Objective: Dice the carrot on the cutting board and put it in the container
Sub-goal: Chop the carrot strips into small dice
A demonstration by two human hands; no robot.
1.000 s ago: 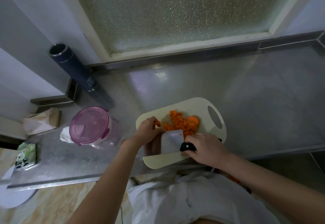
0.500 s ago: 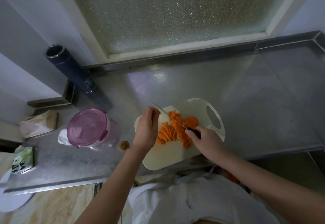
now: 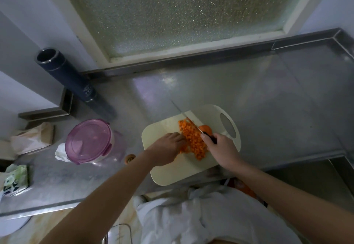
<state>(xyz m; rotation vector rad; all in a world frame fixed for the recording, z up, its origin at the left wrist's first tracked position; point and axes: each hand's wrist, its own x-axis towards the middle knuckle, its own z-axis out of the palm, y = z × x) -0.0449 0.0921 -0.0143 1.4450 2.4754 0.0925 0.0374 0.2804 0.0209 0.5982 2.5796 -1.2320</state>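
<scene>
A cream cutting board (image 3: 172, 173) lies on the steel counter with a heap of diced carrot (image 3: 193, 140) on it and a larger uncut carrot piece (image 3: 205, 128) behind the heap. My right hand (image 3: 223, 151) grips the black handle of a knife (image 3: 188, 120), whose blade points away to the upper left over the dice. My left hand (image 3: 166, 149) rests on the board at the left side of the carrot, fingertips against the strips there. A clear container with a pink lid (image 3: 88, 141) stands left of the board.
A dark cylinder bottle (image 3: 67, 77) leans at the back left wall. A crumpled white tissue (image 3: 61, 152), a paper bag (image 3: 32, 138) and a green packet (image 3: 15, 179) lie on the left. A carrot end (image 3: 130, 158) sits between container and board.
The knife went from lying flat on the board to blade-up, cutting through the carrot. My left hand slid down the board's left side against the strips. More of the carrot is diced.
</scene>
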